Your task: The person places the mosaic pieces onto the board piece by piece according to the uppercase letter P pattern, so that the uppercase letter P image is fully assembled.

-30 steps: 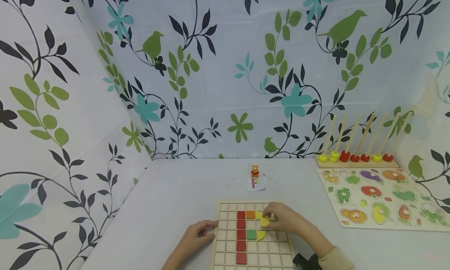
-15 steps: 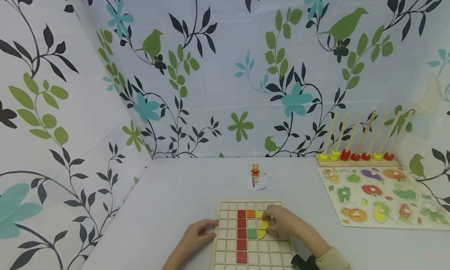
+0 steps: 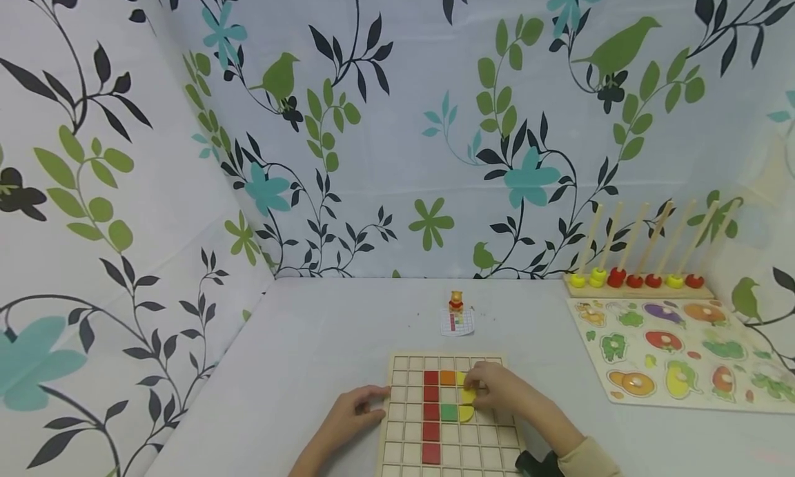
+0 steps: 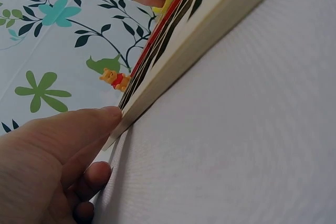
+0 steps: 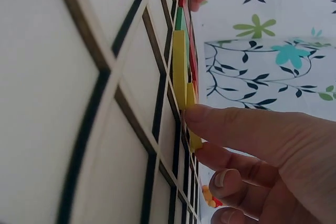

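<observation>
A wooden grid board [image 3: 410, 433] lies on the table, carrying a column of red tiles [image 3: 431, 432], an orange tile [image 3: 447, 377], a green tile [image 3: 448, 413] and yellow ones. My right hand [image 3: 502, 392] pinches a yellow tile [image 5: 191, 95] between thumb and finger, low at the grid, partly hiding it. Just beside it sits a yellow tile with a rounded corner [image 3: 466, 413]. Another yellow tile [image 3: 460, 377] is half covered by the fingers. At the board's left edge, my left hand [image 3: 355, 416] rests with a straight digit touching the rim; its other fingers bend loosely below.
Behind the board, a small bear figure [image 3: 456, 302] stands at a paper with a coloured grid pattern [image 3: 457, 323]. To the right lie a vegetable puzzle board [image 3: 686, 359] and a rack of pegs with red and yellow beads [image 3: 640, 290]. Patterned cloth [image 3: 373, 152] surrounds the table.
The yellow tile in my right hand has gone down from a tilt above the grid to lie nearly level with it. The left hand stays at the board's edge.
</observation>
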The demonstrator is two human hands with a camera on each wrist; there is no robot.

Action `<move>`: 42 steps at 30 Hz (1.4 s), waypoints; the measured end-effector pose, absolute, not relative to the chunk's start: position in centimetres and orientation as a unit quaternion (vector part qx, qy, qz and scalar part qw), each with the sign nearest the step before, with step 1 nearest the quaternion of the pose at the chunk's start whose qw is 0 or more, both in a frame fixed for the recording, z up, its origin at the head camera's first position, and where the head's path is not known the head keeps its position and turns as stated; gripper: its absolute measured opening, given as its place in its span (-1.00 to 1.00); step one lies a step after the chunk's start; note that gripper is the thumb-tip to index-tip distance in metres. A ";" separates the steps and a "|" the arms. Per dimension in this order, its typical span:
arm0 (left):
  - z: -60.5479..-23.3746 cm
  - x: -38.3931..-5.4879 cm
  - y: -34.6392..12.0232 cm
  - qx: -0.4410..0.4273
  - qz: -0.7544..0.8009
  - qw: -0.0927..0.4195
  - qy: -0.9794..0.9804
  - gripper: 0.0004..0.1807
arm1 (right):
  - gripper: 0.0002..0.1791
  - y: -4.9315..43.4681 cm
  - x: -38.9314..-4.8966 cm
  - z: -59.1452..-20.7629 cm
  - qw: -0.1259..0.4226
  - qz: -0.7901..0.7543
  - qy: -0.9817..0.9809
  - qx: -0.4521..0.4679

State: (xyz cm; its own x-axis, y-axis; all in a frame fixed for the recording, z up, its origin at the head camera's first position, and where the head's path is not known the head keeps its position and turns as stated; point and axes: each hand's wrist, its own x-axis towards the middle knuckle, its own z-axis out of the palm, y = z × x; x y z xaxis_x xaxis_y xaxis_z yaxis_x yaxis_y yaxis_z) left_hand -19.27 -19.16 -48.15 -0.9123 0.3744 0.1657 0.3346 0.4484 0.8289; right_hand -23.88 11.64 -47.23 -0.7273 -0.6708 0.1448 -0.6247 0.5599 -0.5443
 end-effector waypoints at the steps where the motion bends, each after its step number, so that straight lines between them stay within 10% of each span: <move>1: -47.9 -19.2 -19.1 0.208 0.481 0.022 0.852 -0.67 | -0.84 11.6 -23.9 -47.3 0.038 -0.293 0.881 -0.370; 42: -51.4 -20.1 -21.0 0.214 0.472 -0.017 0.855 -0.64 | -0.92 10.1 -24.0 -47.2 0.046 -0.342 0.858 -0.380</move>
State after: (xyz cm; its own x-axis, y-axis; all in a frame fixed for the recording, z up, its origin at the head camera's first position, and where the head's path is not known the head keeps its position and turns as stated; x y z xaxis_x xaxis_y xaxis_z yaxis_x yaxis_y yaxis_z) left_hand -20.07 -21.01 -51.44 -0.9079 0.3504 0.2302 0.3816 0.4633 0.7998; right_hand -23.98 10.07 -47.24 -0.7069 -0.6836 0.1817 -0.6212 0.4771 -0.6217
